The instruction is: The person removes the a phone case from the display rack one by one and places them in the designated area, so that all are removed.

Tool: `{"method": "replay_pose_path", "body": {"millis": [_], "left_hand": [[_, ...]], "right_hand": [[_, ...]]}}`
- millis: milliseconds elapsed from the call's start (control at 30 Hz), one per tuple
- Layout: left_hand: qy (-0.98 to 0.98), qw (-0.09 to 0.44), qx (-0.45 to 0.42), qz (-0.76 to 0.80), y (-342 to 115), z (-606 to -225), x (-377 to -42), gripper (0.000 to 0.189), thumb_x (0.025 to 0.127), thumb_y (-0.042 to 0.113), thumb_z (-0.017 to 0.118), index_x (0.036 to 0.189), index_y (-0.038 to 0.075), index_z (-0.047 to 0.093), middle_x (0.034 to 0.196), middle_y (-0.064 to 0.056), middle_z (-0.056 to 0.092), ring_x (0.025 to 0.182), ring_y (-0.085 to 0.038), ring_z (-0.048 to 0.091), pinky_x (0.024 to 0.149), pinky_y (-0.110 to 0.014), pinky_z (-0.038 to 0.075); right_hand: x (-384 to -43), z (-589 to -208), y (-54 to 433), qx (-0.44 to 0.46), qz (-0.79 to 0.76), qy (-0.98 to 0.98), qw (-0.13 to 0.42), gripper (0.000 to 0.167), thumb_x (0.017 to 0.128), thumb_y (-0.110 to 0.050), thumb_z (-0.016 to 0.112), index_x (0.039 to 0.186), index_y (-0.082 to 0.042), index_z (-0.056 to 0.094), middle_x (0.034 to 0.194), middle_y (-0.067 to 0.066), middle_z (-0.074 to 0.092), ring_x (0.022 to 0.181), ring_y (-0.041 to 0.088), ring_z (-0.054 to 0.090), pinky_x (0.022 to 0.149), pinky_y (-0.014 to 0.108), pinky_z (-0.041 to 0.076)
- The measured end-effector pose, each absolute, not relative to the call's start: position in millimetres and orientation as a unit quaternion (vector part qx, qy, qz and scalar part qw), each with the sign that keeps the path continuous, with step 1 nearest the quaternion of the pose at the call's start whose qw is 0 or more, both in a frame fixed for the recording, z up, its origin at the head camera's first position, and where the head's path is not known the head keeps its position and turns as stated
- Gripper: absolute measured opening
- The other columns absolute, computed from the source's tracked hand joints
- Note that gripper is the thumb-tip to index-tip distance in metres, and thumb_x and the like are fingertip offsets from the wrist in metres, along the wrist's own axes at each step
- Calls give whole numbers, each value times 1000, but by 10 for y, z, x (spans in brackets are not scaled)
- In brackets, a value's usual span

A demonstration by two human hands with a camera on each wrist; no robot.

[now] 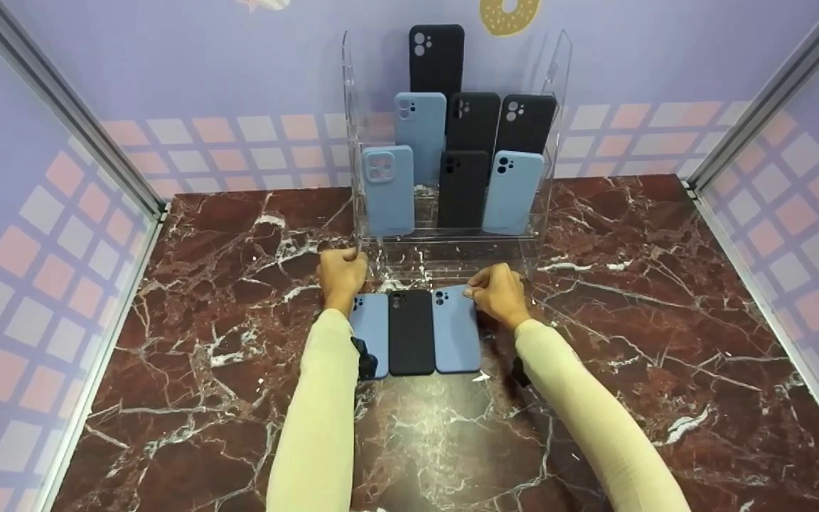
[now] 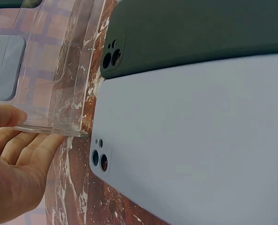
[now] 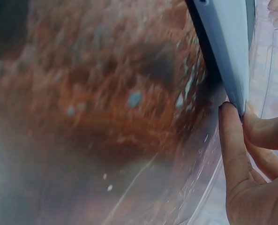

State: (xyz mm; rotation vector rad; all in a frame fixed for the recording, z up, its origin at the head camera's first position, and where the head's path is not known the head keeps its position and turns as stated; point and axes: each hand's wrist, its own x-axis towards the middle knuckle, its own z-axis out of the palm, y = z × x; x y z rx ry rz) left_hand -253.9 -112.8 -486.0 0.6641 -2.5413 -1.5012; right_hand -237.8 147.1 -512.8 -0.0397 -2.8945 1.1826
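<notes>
In the head view, the right hand (image 1: 500, 294) pinched a far corner of the right blue case (image 1: 456, 334) on the desk (image 1: 630, 341), beside a black case (image 1: 411, 334). Left wrist: the left hand (image 2: 19, 180) gripped a clear rack (image 2: 73, 131) by its edge. Right wrist: fingertips (image 3: 229, 117) held the blue case.

Left sleeve (image 1: 317, 427): long, pale yellow, plain, fairly close-fitting; ends at the wrist. Right sleeve (image 1: 587, 409): matching colour and cut, without visible markings. Left wrist camera (image 1: 365, 360): compact, black, located on the inner side. Right wrist camera (image 1: 520, 372): dark, mostly hidden by the sleeve; outline unclear. Both hands (image 1: 500, 293): bare.
</notes>
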Motion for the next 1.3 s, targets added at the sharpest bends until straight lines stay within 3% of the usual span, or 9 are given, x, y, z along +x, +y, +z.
{"method": "replay_pose_path", "body": {"millis": [667, 833, 1300], "left_hand": [[-842, 54, 215, -492, -1122, -4862, -2535, 24, 92, 17, 68, 112, 12, 79, 119, -10, 73, 117, -32, 63, 103, -43, 45], [-843, 51, 219, -489, -1129, -4856, -2537, 23, 92, 18, 67, 111, 13, 80, 118, -10, 73, 117, -32, 63, 103, -43, 44], [-841, 55, 219, -492, -1124, -4873, -2548, 22, 91, 17, 68, 109, 13, 81, 115, -9, 75, 116, -31, 64, 101, -43, 46]], "right_hand": [[-2350, -5157, 1353, 6, 391, -920, 23, 11, 80, -12, 85, 87, -5, 81, 78, 9, 76, 71, 25, 72, 77, 45, 56], [-2327, -5107, 1374, 15, 383, -923, 31, 13, 79, -13, 87, 88, -6, 81, 82, 8, 77, 82, 28, 74, 83, 46, 55], [-2467, -4329, 1595, 34, 400, -907, 123, 19, 85, -10, 81, 102, -1, 77, 101, 14, 76, 85, 27, 73, 81, 38, 57]]}}
